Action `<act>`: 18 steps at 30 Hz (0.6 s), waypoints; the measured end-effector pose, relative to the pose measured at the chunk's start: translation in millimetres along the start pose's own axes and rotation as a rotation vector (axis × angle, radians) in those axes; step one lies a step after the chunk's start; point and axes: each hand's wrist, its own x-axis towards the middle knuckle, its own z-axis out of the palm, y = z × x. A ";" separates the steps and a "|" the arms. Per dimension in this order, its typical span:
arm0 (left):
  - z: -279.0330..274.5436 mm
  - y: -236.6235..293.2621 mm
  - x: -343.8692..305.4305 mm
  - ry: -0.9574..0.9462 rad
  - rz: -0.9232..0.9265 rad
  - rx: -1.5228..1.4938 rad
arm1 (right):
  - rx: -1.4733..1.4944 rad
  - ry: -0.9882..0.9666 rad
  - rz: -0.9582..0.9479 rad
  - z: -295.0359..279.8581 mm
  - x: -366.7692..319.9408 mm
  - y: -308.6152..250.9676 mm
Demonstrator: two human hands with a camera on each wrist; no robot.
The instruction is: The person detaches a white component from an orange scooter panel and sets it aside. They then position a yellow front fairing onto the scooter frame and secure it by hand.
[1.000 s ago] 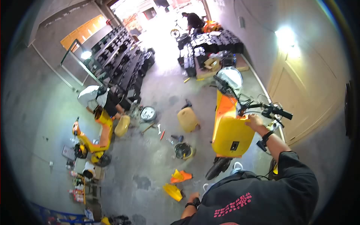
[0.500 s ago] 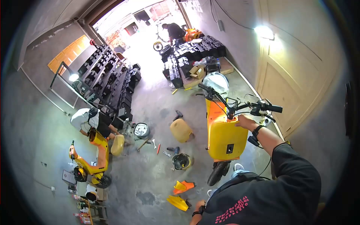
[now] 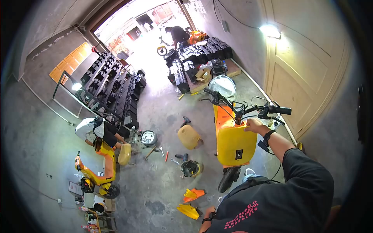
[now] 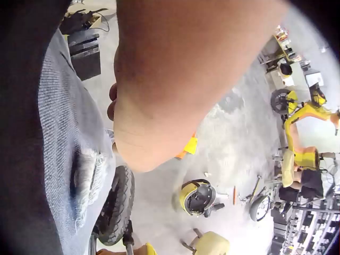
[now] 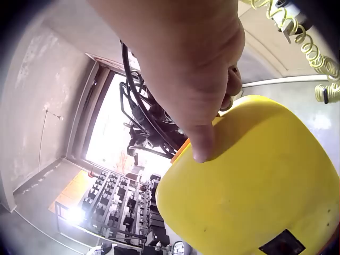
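Note:
My right hand grips the upper edge of a yellow scooter's front panel. In the right wrist view, the thumb of that hand lies on the panel's yellow face and the other fingers curl behind its edge. Just above stand the black handlebars, with cables around them. The scooter's front wheel is below the panel. Down beside my thigh hangs my left hand, holding nothing. The left wrist view shows this hand near the jeans, its fingers mostly hidden.
Yellow and orange body pieces lie on the floor. A round black-and-yellow container, a hammer and a wrench are left of the scooter. Another person bends over a second yellow scooter. Black blocks are stacked behind.
The head view has turned, so the scooter and room appear shifted left of where they were a second ago. My right hand stays on the panel and my left hand still hangs low.

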 end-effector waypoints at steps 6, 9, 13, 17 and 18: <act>12.4 -11.0 4.0 -0.089 -0.102 -0.273 | 0.025 -0.107 -0.019 -0.8 -22.0 -2.1; 24.8 -14.2 -31.9 -0.132 -0.141 -0.368 | 0.020 -0.033 -0.042 3.5 -20.6 -2.4; 24.3 -16.9 -21.9 0.230 0.242 -0.422 | -0.104 0.007 -0.108 -3.0 -25.9 -20.0; 5.6 -9.3 -14.2 0.029 0.012 0.024 | -0.029 0.078 -0.233 9.0 -17.6 -20.1; -29.3 -0.9 -13.7 -0.081 -0.020 0.087 | -0.029 0.064 -0.222 6.5 -15.7 -24.5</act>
